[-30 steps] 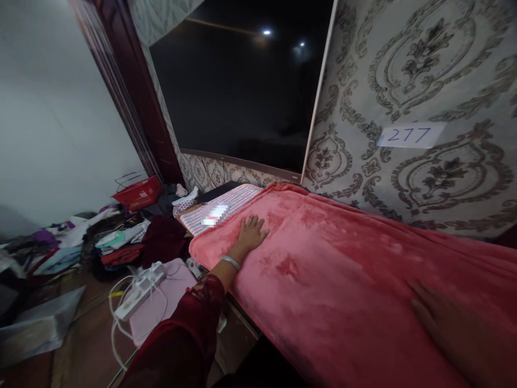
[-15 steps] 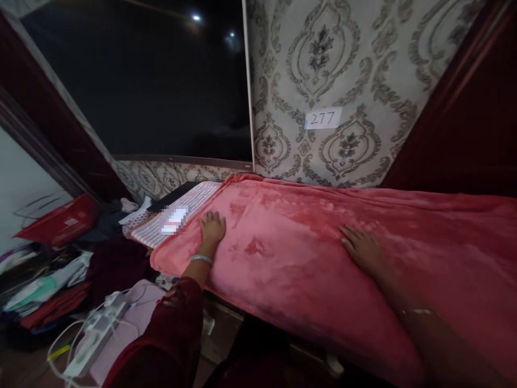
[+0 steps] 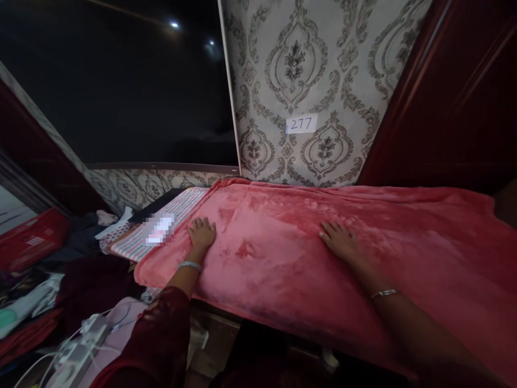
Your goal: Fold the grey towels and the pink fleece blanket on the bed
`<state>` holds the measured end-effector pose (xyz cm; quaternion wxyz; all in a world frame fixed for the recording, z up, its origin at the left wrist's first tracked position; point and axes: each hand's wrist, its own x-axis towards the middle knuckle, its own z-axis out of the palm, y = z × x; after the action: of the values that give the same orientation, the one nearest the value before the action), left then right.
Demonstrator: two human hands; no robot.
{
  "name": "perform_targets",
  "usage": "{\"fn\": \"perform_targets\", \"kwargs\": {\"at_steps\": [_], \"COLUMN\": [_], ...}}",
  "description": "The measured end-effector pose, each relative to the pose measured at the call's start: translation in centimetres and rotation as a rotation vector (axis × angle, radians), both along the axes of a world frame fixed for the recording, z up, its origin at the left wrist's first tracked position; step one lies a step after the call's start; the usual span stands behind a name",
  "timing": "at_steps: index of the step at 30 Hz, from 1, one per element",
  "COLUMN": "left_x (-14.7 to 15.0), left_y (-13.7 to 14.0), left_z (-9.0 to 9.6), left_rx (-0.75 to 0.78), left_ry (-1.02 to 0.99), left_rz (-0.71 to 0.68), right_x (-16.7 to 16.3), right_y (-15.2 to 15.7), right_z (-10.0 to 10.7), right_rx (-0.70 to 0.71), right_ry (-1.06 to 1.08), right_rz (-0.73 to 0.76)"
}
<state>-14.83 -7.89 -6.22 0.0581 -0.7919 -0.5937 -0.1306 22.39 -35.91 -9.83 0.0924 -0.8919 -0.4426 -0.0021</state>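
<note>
A plush pink-red blanket (image 3: pixel 266 280) lies spread over a long surface against the wall, with darker patches in its pile. My left hand (image 3: pixel 202 233) rests flat near its left end, fingers spread. Farther right, my right hand (image 3: pixel 339 240) also lies on the blanket, palm down with the fingers apart. Neither hand grips the fabric. Left of the blanket, a striped cloth (image 3: pixel 183 207) shows from beneath its edge, with a blurred-out bright item (image 3: pixel 159 230) on it.
A large dark television (image 3: pixel 129 86) stands behind on the left. A paper marked 277 (image 3: pixel 301 124) is on the patterned wall. Piled clothes (image 3: pixel 89 285), a red bag (image 3: pixel 34 240) and a white power strip (image 3: pixel 83 345) with cables lie at lower left.
The view has turned somewhat to the right, so everything sits farther left. Both hands stay flat on the blanket in nearly the same places.
</note>
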Motion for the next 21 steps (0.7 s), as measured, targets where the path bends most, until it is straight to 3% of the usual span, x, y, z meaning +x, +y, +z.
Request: {"fn": "perform_targets", "kwargs": {"at_steps": [3,8,10,21], "left_x": [1.2,5.4,6.7,7.5], "left_y": [0.0,0.3,0.6,1.0], "left_z": [0.9,1.5,1.3,-1.0], "left_rx": [-0.031,-0.143,-0.181,-0.119], "left_ry": [0.01,0.088,0.107,0.067], "left_rz": [-0.049,-0.396,-0.454,-0.377], "right_x": [-2.4,-5.7,-6.3,-5.7], "right_y": [1.7,3.7,3.9,3.7], "right_z": [0.9,0.4,-0.3,-1.8], "right_rx": [0.014,0.031,0.035,0.033], "right_ry": [-0.008,-0.057,-0.091,-0.142], "right_rz": [0.067,0.184,0.195,0.199]}}
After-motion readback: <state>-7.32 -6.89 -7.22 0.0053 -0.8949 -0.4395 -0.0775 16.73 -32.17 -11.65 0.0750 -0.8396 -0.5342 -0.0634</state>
